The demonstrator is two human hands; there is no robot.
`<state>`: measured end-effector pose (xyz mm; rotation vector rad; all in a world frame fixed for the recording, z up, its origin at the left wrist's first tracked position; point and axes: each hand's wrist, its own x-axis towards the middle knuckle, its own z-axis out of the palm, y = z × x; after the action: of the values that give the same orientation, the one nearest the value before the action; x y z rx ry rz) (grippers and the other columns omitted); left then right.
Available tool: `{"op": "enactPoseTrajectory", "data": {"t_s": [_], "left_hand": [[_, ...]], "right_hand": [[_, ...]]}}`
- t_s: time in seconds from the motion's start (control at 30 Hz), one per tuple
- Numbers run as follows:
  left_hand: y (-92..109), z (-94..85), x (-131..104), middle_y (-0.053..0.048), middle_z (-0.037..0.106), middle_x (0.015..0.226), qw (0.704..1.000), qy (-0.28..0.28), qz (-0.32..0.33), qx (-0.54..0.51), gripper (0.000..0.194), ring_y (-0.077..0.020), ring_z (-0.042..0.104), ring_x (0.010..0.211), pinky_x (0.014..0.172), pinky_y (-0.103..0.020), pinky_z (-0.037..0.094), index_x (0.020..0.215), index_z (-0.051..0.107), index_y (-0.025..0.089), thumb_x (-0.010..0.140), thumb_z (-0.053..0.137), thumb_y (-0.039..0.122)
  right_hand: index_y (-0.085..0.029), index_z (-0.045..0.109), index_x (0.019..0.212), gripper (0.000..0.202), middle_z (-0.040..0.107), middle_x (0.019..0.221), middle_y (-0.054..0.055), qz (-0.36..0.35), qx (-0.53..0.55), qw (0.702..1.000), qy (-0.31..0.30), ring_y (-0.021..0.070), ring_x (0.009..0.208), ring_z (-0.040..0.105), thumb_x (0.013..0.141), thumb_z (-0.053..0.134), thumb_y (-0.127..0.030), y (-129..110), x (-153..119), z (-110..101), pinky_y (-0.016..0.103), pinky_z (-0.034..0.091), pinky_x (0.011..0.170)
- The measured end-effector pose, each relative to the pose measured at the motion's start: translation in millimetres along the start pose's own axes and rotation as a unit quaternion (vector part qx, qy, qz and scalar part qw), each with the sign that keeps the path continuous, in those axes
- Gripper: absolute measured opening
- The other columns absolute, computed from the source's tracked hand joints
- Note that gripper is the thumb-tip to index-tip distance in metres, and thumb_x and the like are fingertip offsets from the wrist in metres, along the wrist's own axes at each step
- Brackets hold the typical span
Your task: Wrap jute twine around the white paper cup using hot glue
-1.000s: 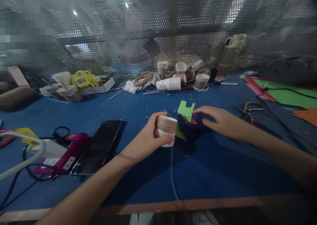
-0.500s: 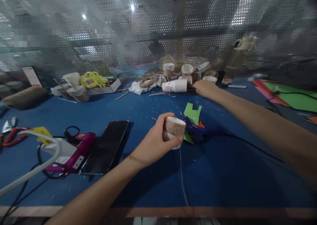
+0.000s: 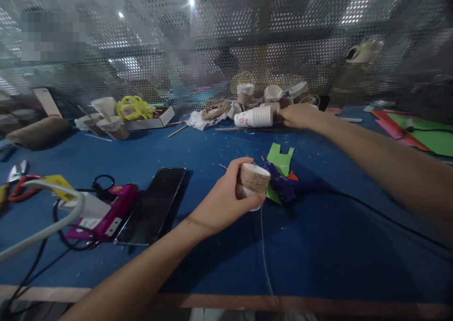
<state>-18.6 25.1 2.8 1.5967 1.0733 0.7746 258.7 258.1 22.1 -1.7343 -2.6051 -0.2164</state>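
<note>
My left hand (image 3: 230,193) is closed around a small white paper cup (image 3: 255,178) wrapped in brown twine, its rim facing up. A loose strand of twine (image 3: 264,250) hangs from the cup down to the table's front edge. My right hand (image 3: 300,116) reaches to the back, its fingers bent together beside a brown-wrapped cup (image 3: 275,109) at the end of a lying stack of white paper cups (image 3: 254,117). What its fingertips hold, if anything, is hidden. Right of the left hand lie a dark blue tool (image 3: 283,184) with a cord and a cut green paper piece (image 3: 281,158).
On the left lie a black phone (image 3: 152,208), a magenta power strip (image 3: 109,222), red-handled pliers (image 3: 24,186) and a grey-white curved tube (image 3: 67,224). Small decorated cups (image 3: 245,92) and a twine coil (image 3: 216,110) line the perforated back panel. Coloured paper sheets (image 3: 432,135) are at right.
The view has shifted slightly, moving most things a little rightward. My left hand keeps its grip on the twine-wrapped cup; my right hand stays at the end of the cup stack.
</note>
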Motion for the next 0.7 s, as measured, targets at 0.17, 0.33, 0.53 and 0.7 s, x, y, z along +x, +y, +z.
{"op": "enactPoseTrajectory", "data": {"t_s": [0.17, 0.33, 0.53, 0.7], "left_hand": [[1, 0.0, 0, -0.007, 0.061, 0.119, 1.000, 0.001, 0.002, -0.004, 0.065, -0.0210, 0.062, 0.101, 0.088, -0.034, 0.050, 0.141, 0.039, 0.023, 0.086, 0.072, 0.030], [6, 1.1, 0, -0.007, 0.061, 0.118, 1.000, 0.006, -0.003, 0.006, 0.066, -0.0227, 0.062, 0.104, 0.089, -0.036, 0.050, 0.140, 0.040, 0.022, 0.083, 0.073, 0.029], [6, 1.2, 0, -0.007, 0.062, 0.119, 1.000, -0.001, 0.002, 0.021, 0.065, -0.0227, 0.064, 0.103, 0.088, -0.035, 0.051, 0.140, 0.040, 0.022, 0.084, 0.073, 0.030], [5, 0.7, -1, -0.009, 0.063, 0.124, 0.999, 0.002, 0.012, 0.035, 0.065, -0.0253, 0.063, 0.111, 0.093, -0.037, 0.050, 0.139, 0.041, 0.021, 0.083, 0.074, 0.030]], "right_hand": [[-0.018, 0.063, 0.131, 0.035, 0.066, 0.133, 0.010, 0.011, 0.070, 0.997, -0.010, 0.0254, 0.111, 0.068, 0.101, 0.062, -0.035, 3, -18, -15, 0.047, 0.059, 0.093], [-0.018, 0.064, 0.130, 0.033, 0.067, 0.131, 0.009, 0.061, 0.181, 0.982, 0.008, 0.0252, 0.111, 0.068, 0.104, 0.058, -0.036, 9, -48, -33, 0.047, 0.059, 0.092], [-0.006, 0.069, 0.117, 0.027, 0.074, 0.104, 0.009, 0.140, 0.365, 0.911, 0.130, 0.0124, 0.080, 0.070, 0.107, 0.051, -0.023, 20, -70, -43, 0.034, 0.057, 0.077], [-0.005, 0.069, 0.109, 0.021, 0.076, 0.102, 0.012, 0.122, 0.463, 0.826, 0.296, 0.0057, 0.071, 0.063, 0.103, 0.050, -0.010, 24, -75, -56, 0.034, 0.050, 0.071]]}}
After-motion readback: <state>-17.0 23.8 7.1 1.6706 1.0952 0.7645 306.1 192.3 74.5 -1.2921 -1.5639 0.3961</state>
